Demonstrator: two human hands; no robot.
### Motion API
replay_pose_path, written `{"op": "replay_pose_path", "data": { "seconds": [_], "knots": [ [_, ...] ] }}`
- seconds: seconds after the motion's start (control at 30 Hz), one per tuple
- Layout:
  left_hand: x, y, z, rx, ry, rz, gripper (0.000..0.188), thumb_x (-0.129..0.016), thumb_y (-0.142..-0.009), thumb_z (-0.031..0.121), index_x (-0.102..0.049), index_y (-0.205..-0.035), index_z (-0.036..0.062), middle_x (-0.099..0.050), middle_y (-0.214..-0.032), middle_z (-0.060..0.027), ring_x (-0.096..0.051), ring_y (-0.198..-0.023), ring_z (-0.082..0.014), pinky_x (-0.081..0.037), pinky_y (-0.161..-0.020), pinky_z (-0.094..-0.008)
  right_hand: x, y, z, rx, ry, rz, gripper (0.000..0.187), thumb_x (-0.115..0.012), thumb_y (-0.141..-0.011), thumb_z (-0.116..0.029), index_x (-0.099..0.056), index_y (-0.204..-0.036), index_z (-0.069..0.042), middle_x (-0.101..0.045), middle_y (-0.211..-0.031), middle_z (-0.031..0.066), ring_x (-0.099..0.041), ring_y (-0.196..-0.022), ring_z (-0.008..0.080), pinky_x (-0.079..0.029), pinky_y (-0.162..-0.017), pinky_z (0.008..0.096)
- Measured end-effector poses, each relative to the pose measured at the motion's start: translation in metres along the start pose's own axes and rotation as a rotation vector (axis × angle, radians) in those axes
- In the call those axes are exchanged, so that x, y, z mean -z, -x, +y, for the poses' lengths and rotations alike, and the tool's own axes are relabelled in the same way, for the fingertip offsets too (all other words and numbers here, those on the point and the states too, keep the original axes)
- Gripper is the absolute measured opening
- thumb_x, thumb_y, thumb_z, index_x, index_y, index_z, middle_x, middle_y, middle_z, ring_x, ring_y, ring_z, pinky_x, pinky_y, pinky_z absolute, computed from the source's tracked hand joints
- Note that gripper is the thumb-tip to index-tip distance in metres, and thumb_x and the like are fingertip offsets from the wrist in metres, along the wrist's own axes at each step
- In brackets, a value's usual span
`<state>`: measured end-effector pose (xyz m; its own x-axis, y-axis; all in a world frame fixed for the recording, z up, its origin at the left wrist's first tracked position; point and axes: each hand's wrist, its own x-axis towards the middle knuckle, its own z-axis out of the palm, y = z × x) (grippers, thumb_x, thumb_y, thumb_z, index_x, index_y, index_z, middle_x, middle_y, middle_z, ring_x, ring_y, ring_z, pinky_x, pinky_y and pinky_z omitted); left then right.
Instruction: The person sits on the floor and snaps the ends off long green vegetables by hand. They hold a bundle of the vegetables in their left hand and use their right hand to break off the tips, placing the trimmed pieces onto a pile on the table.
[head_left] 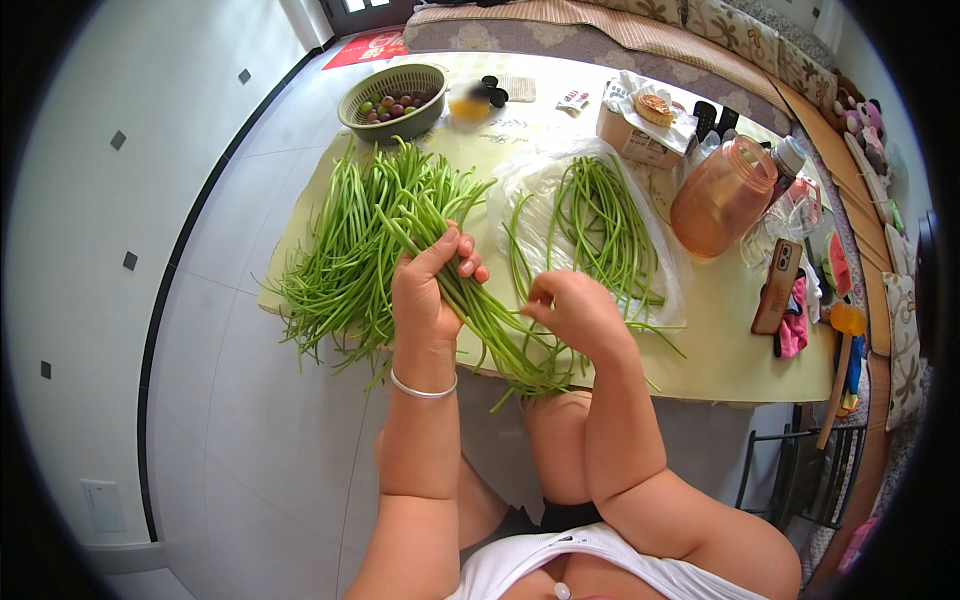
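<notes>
Left hand [428, 290] clasps a bunch of beans [470, 300]; right hand [575, 310] pinches single strands. Beans look light, limp, springy; best held mid-bunch over the counter [720, 350].

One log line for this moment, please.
left hand: grips bunch of long green stems | right hand: pinches one stem | loose pile on table

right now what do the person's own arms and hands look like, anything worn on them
Both forearms are bare, with no sleeves and no gloves. The left hand has a thin silver bangle around its wrist. The right hand shows no ring, watch or band that I can make out. A white sleeveless top shows at the lower edge.
</notes>
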<state>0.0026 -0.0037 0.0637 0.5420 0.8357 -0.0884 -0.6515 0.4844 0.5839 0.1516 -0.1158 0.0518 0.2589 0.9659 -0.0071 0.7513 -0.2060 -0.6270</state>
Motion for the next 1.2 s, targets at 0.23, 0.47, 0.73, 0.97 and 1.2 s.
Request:
{"op": "replay_pose_path", "data": {
  "seconds": [0.23,0.47,0.73,0.97,1.2],
  "knots": [
    [0.003,0.001,0.007,0.028,-0.099,-0.073,0.021,-0.062,-0.087,0.009,-0.058,-0.103,-0.0031,-0.055,-0.069,-0.0051,-0.052,-0.057,-0.0155,-0.05,-0.06,-0.0328,-0.011,-0.007,0.008,-0.054,-0.186,0.148,0.012,-0.064,-0.074,-0.012,-0.065,-0.081,-0.002,-0.066,-0.078,0.0155,-0.063,-0.074,0.0311,-0.049,-0.067,0.0394],
    [-0.014,0.01,0.003,0.009,-0.344,-0.084,0.021,-0.061,-0.085,0.005,-0.062,-0.103,-0.0053,-0.066,-0.104,-0.0234,-0.068,-0.092,-0.0302,-0.056,-0.08,-0.0365,0.009,0.0,-0.005,0.054,-1.26,0.409,0.01,-0.064,-0.088,-0.007,-0.061,-0.094,0.0,-0.065,-0.079,0.0043,-0.061,-0.067,0.0083,-0.048,-0.057,0.0199],
    [-0.025,0.017,-0.008,-0.037,-0.515,-0.14,0.016,-0.065,-0.083,0.002,-0.064,-0.098,-0.0033,-0.068,-0.089,-0.0153,-0.066,-0.077,-0.0193,-0.052,-0.066,-0.0272,-0.012,0.0,-0.033,0.253,-1.24,0.354,0.022,-0.056,-0.09,0.001,-0.056,-0.111,0.006,-0.065,-0.098,0.0094,-0.066,-0.084,0.0138,-0.054,-0.069,0.0232],
    [-0.011,0.009,-0.001,-0.054,-0.248,0.001,0.011,-0.064,-0.084,0.003,-0.06,-0.094,-0.0005,-0.062,-0.076,-0.0126,-0.054,-0.058,-0.0155,-0.043,-0.051,-0.0286,-0.004,-0.014,0.011,0.03,-0.398,0.71,0.031,-0.063,-0.082,-0.006,-0.06,-0.112,0.001,-0.062,-0.107,0.0136,-0.062,-0.096,0.0244,-0.05,-0.076,0.0336],
    [0.008,0.001,0.015,0.009,-0.098,-0.002,0.029,-0.063,-0.086,0.006,-0.054,-0.111,-0.0049,-0.056,-0.077,-0.006,-0.049,-0.06,-0.0134,-0.041,-0.054,-0.0286,-0.03,-0.023,0.028,0.077,-0.196,0.326,0.032,-0.07,-0.078,-0.019,-0.067,-0.11,-0.016,-0.048,-0.132,0.0223,-0.039,-0.127,0.0388,-0.034,-0.105,0.0445]
  ]
}}
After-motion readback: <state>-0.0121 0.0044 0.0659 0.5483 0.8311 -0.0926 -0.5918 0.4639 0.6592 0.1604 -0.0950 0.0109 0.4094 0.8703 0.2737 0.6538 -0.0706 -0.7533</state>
